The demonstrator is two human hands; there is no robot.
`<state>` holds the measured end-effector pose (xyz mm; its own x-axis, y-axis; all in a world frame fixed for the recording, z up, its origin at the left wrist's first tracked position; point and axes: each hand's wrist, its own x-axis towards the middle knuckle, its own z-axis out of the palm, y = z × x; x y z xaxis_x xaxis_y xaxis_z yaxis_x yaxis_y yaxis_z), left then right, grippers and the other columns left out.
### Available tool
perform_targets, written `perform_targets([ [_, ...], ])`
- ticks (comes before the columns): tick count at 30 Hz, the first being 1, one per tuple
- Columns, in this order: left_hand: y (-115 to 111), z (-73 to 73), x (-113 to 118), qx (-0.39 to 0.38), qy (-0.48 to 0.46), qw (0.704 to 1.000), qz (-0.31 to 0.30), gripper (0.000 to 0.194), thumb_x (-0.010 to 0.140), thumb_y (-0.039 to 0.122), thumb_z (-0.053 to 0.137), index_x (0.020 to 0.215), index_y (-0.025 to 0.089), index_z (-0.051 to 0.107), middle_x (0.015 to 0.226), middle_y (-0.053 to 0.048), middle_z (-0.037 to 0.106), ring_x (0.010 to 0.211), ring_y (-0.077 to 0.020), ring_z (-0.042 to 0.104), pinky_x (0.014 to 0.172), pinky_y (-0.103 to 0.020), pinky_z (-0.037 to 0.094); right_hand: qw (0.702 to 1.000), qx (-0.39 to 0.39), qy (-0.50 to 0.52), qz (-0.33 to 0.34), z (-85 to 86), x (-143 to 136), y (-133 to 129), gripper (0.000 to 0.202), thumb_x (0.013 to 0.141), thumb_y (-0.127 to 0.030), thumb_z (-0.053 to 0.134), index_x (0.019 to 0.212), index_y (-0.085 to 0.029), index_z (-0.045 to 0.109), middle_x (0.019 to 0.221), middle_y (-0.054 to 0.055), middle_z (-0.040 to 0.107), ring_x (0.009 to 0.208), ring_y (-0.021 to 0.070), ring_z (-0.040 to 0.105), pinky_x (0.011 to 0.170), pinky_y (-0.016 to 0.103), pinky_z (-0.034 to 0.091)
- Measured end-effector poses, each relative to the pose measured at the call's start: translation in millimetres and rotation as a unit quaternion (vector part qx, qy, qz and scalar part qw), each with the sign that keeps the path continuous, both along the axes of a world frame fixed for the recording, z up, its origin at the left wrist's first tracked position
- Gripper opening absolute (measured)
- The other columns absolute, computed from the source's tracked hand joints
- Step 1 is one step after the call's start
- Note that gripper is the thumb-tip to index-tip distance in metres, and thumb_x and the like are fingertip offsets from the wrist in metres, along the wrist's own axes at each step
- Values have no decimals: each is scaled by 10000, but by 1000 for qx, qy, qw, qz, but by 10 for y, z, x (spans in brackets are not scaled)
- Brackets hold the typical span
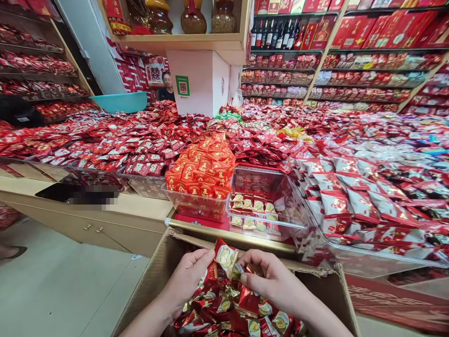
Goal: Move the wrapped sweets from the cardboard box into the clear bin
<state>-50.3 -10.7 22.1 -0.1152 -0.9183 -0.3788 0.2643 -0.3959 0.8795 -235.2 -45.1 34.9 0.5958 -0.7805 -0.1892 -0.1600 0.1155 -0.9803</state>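
My left hand [191, 274] pinches a wrapped candy [225, 258] with a red and gold wrapper and a yellow fruit picture. Close beside it, the fingers of my right hand [270, 276] are closed on small wrapped candies, partly hidden by the fingers. Both hands are over an open cardboard box [143, 281] holding a heap of similar candies [224, 306]. Just beyond the box stands a clear plastic bin [294, 213], where several of these candies [249, 206] lie in rows on the bottom.
Left of the clear bin, another bin is piled with orange-red packets [203, 168]. White and red packets [351, 196] fill the right side. A pillar [196, 79] rises behind, and a blue basin [121, 101] sits at the back left. A dark flat object [59, 191] lies on the counter ledge.
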Motion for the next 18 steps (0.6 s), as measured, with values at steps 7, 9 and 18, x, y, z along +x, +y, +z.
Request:
perform_targets([
  [7, 91, -25, -68, 54, 92, 994, 16, 210, 697, 382, 637, 735, 175, 641, 519, 42, 606, 463, -108, 519, 495, -209, 403, 976, -159, 149, 22, -10, -12, 69, 136, 792, -250, 457, 717, -172, 540, 621, -25, 526, 586, 100, 431, 567, 212, 334],
  [9, 106, -29, -3, 46, 77, 996, 15, 215, 695, 387, 641, 693, 173, 628, 542, 36, 615, 472, -104, 519, 498, -205, 403, 968, -188, 166, 7, -3, -20, 73, 153, 821, -262, 413, 734, -183, 510, 645, -22, 523, 598, 104, 422, 567, 217, 325],
  [18, 131, -8, 96, -109, -97, 978, -151, 374, 753, 471, 538, 695, 131, 681, 749, -45, 633, 764, -194, 547, 710, -270, 439, 994, -86, 39, -54, -17, 19, 11, 164, 823, -350, 452, 814, -191, 413, 580, -56, 432, 513, 82, 346, 490, 207, 289],
])
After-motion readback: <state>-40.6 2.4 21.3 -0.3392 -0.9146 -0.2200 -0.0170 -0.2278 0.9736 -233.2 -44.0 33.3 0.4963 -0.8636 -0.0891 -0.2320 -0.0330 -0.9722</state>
